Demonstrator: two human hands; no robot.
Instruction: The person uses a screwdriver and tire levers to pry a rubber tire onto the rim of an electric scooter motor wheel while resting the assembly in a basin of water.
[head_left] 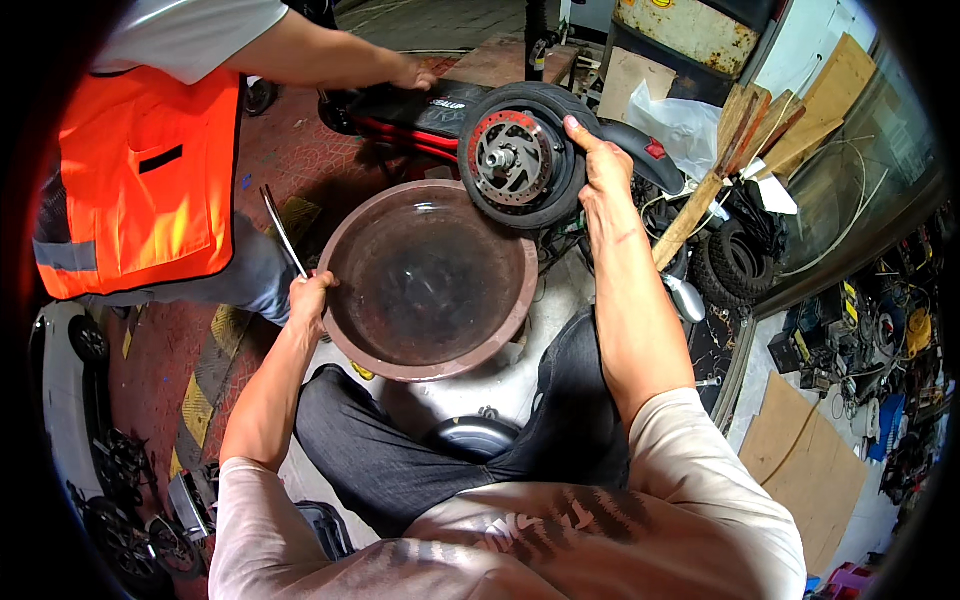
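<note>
My right hand [605, 170] grips the tyre of a small scooter wheel [560, 200], thumb on the near rubber. A drilled brake disc [510, 158] with a red ring faces me on that wheel. The wheel hangs over the far right rim of a round brown basin [345, 345] that holds dark, murky water [430, 285]. At the basin's left rim, my left hand [312, 300] is closed round a long slim metal tool [284, 232], which points up and away. A black-and-red electric scooter [420, 125] lies just behind the wheel.
A person in an orange vest [150, 180] stands at the left, one hand [415, 75] by the scooter deck. Wooden boards [690, 220], black tyres [740, 260] and a clear plastic bag [675, 120] crowd the right. A pale car [70, 390] is at far left.
</note>
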